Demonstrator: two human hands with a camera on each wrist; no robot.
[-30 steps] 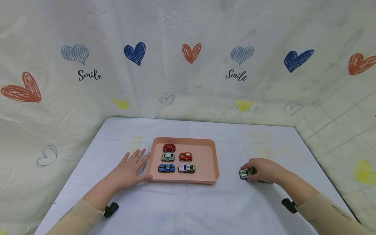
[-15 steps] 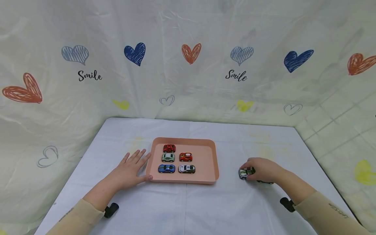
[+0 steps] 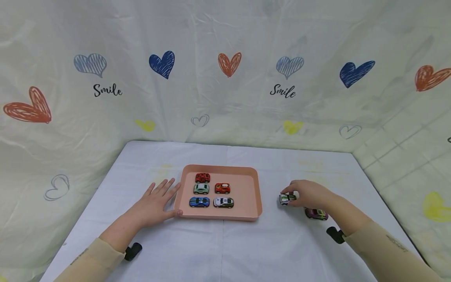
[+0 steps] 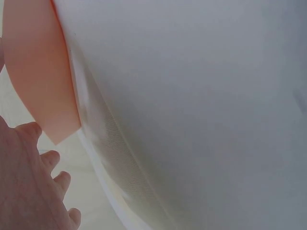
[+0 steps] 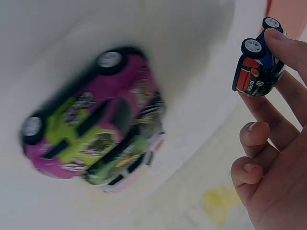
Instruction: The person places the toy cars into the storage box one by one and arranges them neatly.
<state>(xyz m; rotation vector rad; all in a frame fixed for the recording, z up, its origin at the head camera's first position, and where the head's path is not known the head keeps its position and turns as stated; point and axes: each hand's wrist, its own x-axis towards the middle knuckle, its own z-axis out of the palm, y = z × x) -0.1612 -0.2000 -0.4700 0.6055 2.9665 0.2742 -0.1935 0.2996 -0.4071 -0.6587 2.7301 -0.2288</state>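
My right hand [image 3: 311, 194] pinches a small toy car [image 3: 285, 199] between thumb and fingers, just above the table right of the tray. In the right wrist view this toy car [image 5: 255, 74] shows dark, red and blue paint and pale wheels. Below that hand a purple and lime toy car [image 3: 316, 214] sits on the table; a green one [image 5: 127, 160] stands behind it in the right wrist view. My left hand [image 3: 153, 207] lies with fingers spread at the left side of the pink tray [image 3: 243, 218], thumb and fingertips touching its edge.
Inside the tray, toward its left, are a red car [image 3: 202, 178], a pale green car [image 3: 201, 188], an orange-red car [image 3: 222, 188], a blue car [image 3: 199, 202] and a white and dark car [image 3: 223, 202]. A heart-printed sheet [image 3: 246, 105] hangs behind the table.
My right hand has lifted the toy car and moved it slightly left and away from me, uncovering the purple car. The left hand and tray have stayed in place.
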